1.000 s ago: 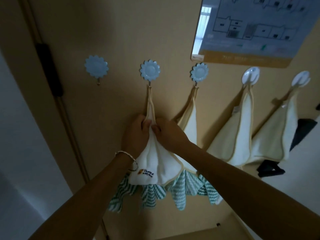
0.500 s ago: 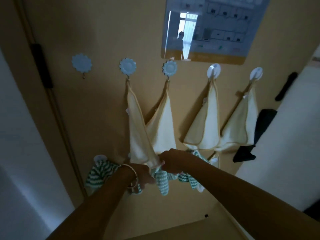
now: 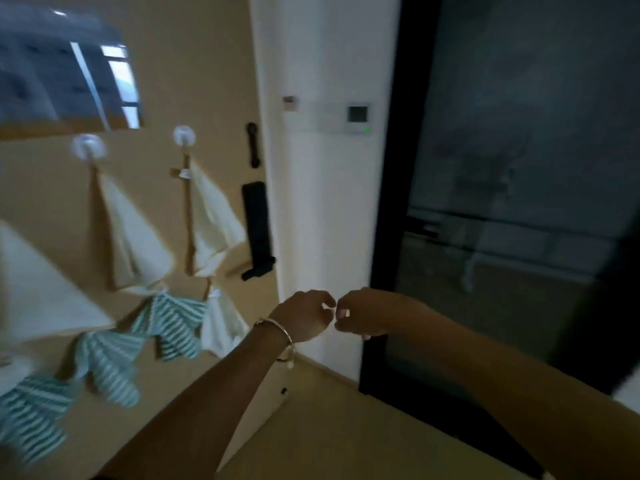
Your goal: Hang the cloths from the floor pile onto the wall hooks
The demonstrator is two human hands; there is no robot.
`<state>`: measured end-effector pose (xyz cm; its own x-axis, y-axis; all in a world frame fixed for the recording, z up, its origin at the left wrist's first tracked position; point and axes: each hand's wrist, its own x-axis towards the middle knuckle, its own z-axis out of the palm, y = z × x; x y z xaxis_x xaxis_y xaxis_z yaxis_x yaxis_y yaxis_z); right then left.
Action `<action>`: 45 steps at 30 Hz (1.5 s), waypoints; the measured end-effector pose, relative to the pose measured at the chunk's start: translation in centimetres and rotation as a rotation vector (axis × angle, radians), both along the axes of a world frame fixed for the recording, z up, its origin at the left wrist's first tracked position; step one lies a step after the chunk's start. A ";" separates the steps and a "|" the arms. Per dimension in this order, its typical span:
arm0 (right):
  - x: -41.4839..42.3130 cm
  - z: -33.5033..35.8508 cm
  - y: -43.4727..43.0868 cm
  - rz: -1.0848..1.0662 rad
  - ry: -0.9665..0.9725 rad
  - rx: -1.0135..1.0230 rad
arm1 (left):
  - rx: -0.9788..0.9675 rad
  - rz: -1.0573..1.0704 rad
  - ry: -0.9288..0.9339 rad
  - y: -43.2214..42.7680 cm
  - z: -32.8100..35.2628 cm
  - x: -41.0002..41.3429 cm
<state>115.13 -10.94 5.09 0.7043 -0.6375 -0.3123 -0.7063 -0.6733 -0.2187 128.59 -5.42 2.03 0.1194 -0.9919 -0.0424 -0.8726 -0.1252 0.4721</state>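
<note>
While the cream cloths (image 3: 138, 244) hang by their corners from round white hooks (image 3: 88, 147) on the tan wall (image 3: 207, 64) at the left, with striped cloths (image 3: 173, 323) in a blurred row below them, both hands are well to their right, in front of a white pillar (image 3: 329, 202). The left hand (image 3: 304, 317), with a bracelet (image 3: 277, 327) on its wrist, and the right hand (image 3: 367, 315) meet almost fingertip to fingertip, fingers loosely curled and holding nothing. A poster (image 3: 62, 74) is above the hooks, and a dark glass door (image 3: 519, 168) stands at the far right.
</note>
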 end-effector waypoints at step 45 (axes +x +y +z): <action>-109.9 -10.9 40.3 -2.232 -0.153 0.180 | 0.119 -2.114 -0.167 19.6 -8.7 -124.8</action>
